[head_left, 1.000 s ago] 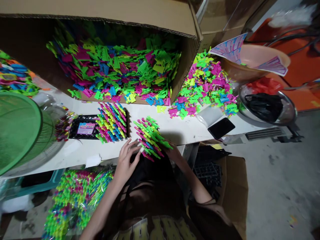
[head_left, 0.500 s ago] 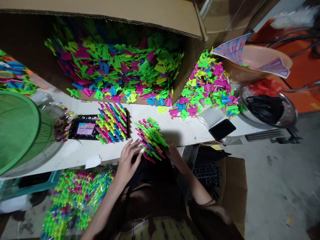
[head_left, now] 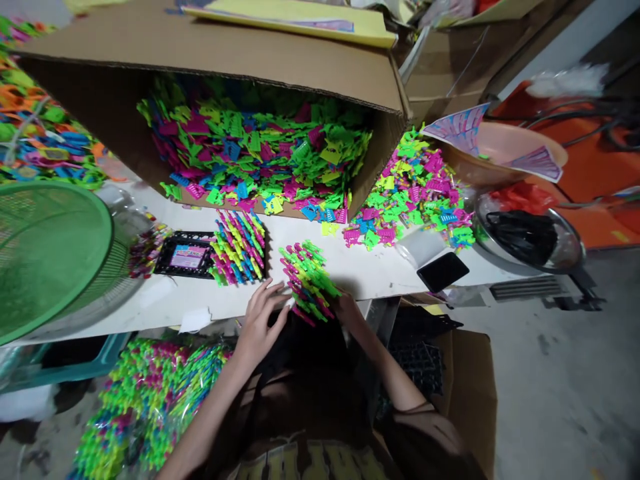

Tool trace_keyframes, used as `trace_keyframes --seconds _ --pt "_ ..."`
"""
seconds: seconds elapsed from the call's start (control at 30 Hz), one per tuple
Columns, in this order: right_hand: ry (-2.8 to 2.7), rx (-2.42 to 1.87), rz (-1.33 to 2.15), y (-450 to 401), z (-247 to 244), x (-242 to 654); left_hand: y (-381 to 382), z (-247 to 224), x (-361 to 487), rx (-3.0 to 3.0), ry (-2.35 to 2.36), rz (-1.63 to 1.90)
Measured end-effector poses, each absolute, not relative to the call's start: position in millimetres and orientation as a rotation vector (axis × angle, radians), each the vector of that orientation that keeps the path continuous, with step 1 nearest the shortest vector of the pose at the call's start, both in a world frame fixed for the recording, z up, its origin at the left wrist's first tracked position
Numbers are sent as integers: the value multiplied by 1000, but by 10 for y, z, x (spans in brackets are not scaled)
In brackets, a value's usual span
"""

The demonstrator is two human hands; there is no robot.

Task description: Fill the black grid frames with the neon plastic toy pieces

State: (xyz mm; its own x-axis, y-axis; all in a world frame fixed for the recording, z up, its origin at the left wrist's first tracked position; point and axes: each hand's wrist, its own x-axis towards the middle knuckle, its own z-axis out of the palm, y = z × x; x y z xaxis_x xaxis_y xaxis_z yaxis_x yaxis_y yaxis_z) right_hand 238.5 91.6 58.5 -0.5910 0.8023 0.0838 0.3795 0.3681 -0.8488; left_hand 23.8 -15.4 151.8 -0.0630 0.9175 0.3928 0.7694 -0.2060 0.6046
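Observation:
A rack of neon plastic toy pieces (head_left: 307, 277) in green, pink, yellow and blue stands in slanted rows at the table's front edge. My right hand (head_left: 345, 305) grips it on its right side, with the fingers partly hidden behind the pieces. At its left is my left hand (head_left: 265, 313), fingers curved and apart, the tips close to the rack; whether they touch it I cannot tell. A second set of such pieces (head_left: 240, 247) fills the right part of a black tray (head_left: 185, 272), and a printed candy card (head_left: 191, 256) lies in the left part.
A cardboard box (head_left: 280, 80) full of loose pieces lies on its side behind. More pieces (head_left: 415, 187) are heaped to its right, near a phone (head_left: 443, 271) and a metal bowl (head_left: 570, 250). On the left is a green basket (head_left: 107, 233). Bagged pieces (head_left: 150, 400) sit below the table.
The camera view has shifted, so the table things appear slightly lower and further right. Both hands stay at the rack with little visible movement.

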Motion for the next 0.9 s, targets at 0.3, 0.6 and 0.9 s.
trace_keyframes --seconds 0.3,0.6,0.9 --pt "-2077 -1043 1148 924 493 2323 -212 1503 238 1974 1847 1156" --pt "-2133 -983 947 1015 449 2351 -210 1568 244 1979 1829 1194" --pt "-2215 -1170 880 1168 374 2488 -266 1479 249 1917 1847 1366"
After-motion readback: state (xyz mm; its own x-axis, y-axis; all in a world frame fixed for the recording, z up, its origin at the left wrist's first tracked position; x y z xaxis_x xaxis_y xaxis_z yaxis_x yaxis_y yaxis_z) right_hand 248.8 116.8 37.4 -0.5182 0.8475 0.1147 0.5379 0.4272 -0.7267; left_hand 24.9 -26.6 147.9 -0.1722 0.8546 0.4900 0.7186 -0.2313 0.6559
